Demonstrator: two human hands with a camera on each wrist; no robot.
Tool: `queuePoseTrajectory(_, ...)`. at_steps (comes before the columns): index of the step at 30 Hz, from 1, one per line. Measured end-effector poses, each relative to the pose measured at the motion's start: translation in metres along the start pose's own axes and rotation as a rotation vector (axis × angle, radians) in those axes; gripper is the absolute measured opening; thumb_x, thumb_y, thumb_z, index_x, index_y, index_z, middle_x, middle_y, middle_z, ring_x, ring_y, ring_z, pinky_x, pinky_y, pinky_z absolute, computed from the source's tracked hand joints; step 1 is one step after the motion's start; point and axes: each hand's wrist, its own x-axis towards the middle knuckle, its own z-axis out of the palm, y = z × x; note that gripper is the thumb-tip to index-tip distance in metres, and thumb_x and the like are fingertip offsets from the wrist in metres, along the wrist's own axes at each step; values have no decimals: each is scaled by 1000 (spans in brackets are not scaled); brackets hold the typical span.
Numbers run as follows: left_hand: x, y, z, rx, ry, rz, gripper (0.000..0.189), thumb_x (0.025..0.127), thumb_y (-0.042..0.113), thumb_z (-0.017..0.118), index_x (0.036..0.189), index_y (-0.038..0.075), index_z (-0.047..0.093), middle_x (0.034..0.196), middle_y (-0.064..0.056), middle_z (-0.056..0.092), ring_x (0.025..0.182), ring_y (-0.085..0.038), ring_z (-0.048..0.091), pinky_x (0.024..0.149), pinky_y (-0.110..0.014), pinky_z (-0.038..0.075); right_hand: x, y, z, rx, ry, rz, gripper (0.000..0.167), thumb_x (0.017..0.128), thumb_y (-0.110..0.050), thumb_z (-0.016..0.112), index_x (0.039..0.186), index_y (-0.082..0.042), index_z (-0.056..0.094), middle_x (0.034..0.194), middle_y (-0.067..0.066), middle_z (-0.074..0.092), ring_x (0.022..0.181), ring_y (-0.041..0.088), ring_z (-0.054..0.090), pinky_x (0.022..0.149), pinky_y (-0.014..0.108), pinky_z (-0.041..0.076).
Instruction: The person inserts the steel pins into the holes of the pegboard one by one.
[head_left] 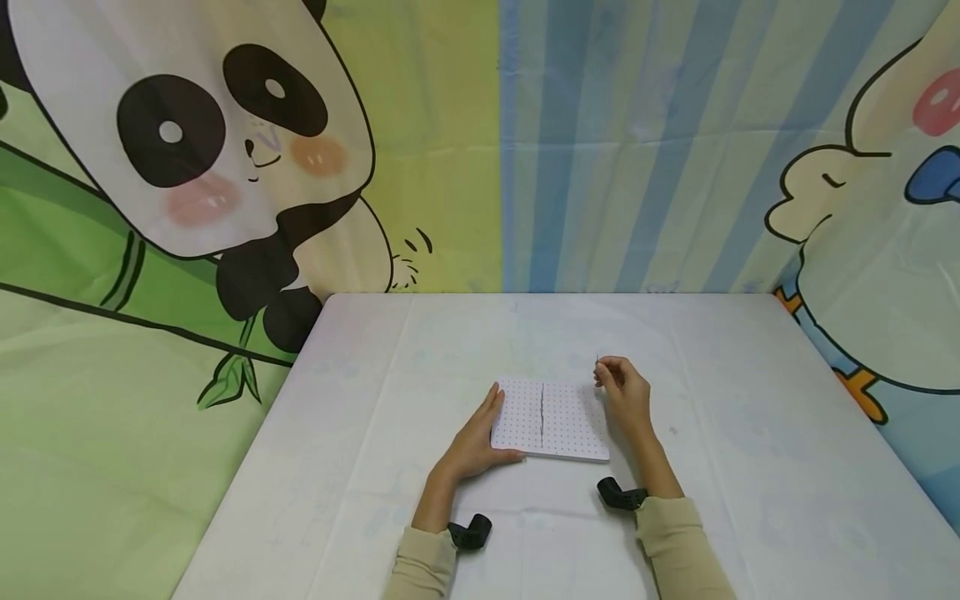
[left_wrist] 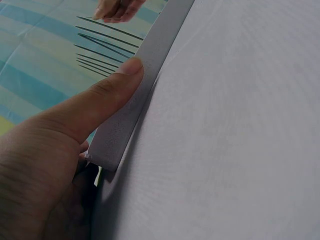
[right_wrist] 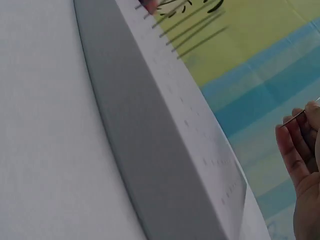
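A white board [head_left: 573, 421] dotted with rows of small holes lies on the table. My left hand [head_left: 474, 437] holds its left side, the thumb [left_wrist: 112, 92] along the front edge and the fingers at the left edge. A single line of thin dark pins [right_wrist: 200, 34] stands up from the board, some slightly tilted. Over the board's far right corner, my right hand [head_left: 628, 396] pinches one thin pin [right_wrist: 294, 118] between thumb and fingertips, raised above the holes.
A white cloth covers the table [head_left: 360, 492]. Behind it hangs a curtain [head_left: 442, 125] with a panda and stripes. Black wrist mounts [head_left: 470, 532] sit on both wrists, close above the cloth.
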Motion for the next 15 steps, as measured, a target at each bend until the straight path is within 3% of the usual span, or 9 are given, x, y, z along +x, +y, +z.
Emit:
queuePoseTrajectory(6, 0, 1, -1, -4, -1, -3, 116, 64, 49, 80, 148, 6, 13, 155, -4, 2, 139, -19, 10, 109, -39, 20, 0, -11, 28, 159, -79, -19, 13, 88, -1, 59, 96, 9, 57, 83, 21, 62, 72, 31, 63, 66, 34, 54)
queuePoseTrajectory(9, 0, 1, -1, -14, -1, -4, 116, 64, 49, 79, 148, 6, 12, 155, -4, 2, 139, -20, 10, 109, -39, 21, -1, -9, 40, 163, -110, -52, 11, 85, 4, 61, 95, 10, 58, 83, 23, 63, 72, 37, 63, 64, 32, 54)
queuePoseTrajectory(15, 0, -1, -1, -12, -6, 2, 116, 64, 52, 78, 148, 6, 12, 155, -4, 2, 139, -21, 11, 108, -40, 22, -7, -4, 55, 102, -151, -103, 11, 83, -1, 66, 92, 2, 61, 83, 14, 65, 77, 27, 65, 65, 21, 53)
